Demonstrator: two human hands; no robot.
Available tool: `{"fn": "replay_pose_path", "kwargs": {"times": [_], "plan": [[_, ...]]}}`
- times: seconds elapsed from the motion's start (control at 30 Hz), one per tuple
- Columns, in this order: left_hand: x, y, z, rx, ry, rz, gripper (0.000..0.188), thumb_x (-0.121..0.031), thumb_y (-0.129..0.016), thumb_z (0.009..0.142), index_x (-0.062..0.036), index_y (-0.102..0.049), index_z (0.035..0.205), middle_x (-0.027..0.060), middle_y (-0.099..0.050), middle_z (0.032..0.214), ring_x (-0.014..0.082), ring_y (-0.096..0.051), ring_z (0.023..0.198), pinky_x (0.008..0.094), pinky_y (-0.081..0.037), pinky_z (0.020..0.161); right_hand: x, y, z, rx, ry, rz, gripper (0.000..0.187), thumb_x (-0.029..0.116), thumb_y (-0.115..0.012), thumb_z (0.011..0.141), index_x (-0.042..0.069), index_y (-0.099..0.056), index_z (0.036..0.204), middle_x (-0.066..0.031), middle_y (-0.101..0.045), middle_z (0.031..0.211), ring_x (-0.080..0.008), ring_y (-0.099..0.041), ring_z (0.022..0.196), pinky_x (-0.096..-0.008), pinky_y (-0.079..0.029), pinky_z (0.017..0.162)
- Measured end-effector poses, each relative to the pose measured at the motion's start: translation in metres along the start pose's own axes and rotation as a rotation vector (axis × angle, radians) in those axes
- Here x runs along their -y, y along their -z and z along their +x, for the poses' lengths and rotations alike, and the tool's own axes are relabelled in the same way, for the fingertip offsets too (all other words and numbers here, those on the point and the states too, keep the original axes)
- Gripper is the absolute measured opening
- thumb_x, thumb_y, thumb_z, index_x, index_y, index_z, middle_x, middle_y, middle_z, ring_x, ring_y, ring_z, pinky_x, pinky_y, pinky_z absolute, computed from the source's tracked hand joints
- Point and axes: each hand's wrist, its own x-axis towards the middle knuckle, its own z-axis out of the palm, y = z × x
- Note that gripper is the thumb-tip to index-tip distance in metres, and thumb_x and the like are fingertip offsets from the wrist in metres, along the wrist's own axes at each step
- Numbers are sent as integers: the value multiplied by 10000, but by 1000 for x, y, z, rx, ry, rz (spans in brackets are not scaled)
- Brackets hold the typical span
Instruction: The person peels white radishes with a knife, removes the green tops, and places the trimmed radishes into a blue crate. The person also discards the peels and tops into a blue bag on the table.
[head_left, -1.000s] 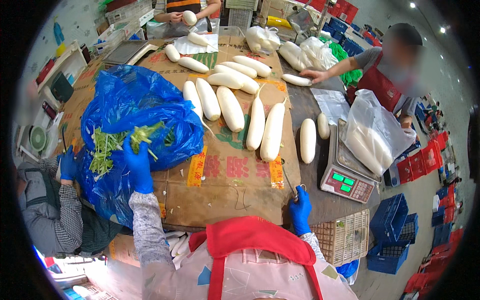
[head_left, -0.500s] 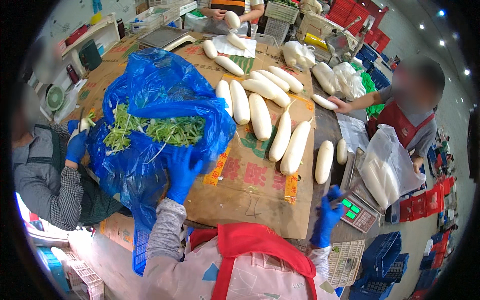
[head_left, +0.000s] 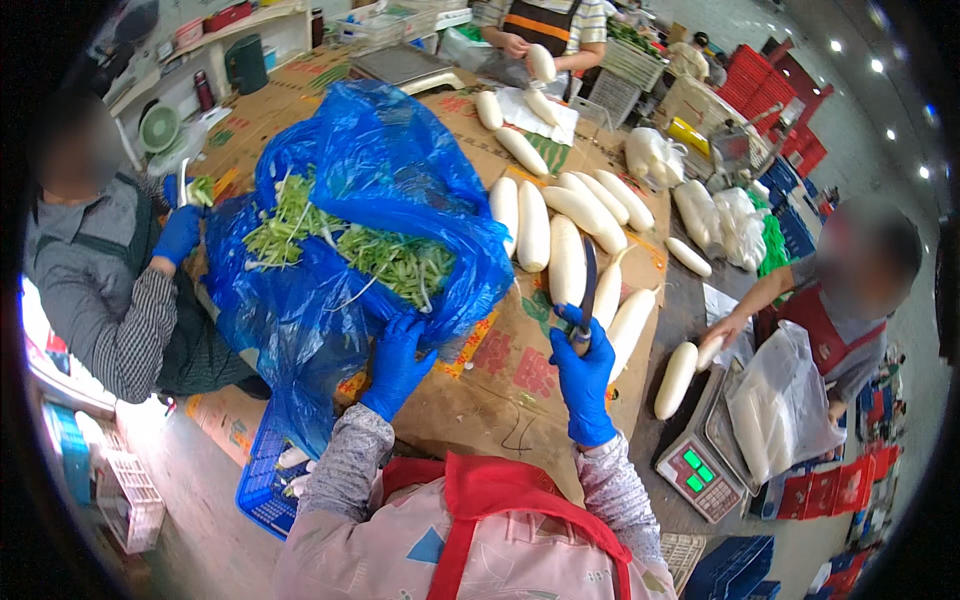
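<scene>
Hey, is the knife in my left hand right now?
No, the knife is in your right hand, while your left hand is at the edge of the blue plastic bag.

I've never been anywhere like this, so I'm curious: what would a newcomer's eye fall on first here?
Probably the big crumpled blue bag left of the table's middle, with green leaves showing and the wearer's gloved left hand at its near edge. Next come the long white radishes clustered on the cardboard to its right, and the dark-bladed knife in the right hand before them. The scale at right shows bright green displays.
</scene>
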Motion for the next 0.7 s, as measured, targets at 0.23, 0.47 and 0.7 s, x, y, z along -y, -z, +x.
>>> {"fn": "replay_pose_path", "kwargs": {"times": [0.23,0.47,0.7], "plan": [[-14,-5,6,-72,-22,125,683,-298,-766,697,-51,-527,1287,187,-467,1303,399,-449,1166,498,-373,971,-133,73,-40,-132,-130,-205,274,14,-666,840,11,-618,1109,-43,-649,956,-107,-580,767,-245,-478,675],[5,-18,34,-137,10,112,140,-143,-665,780,-58,-658,891,157,-596,849,368,-547,839,458,-419,701,-151,73,-79,-296,-160,-35,161,1,-641,826,20,-627,985,-19,-632,913,-104,-569,806,-273,-477,748],[-2,32,7,-164,-151,-39,115,-157,-663,792,-89,-590,735,134,-496,647,339,-520,639,461,-364,547,-168,81,-76,-245,-80,-262,131,4,-640,823,17,-623,952,-32,-629,890,-121,-579,815,-278,-473,765]]}}
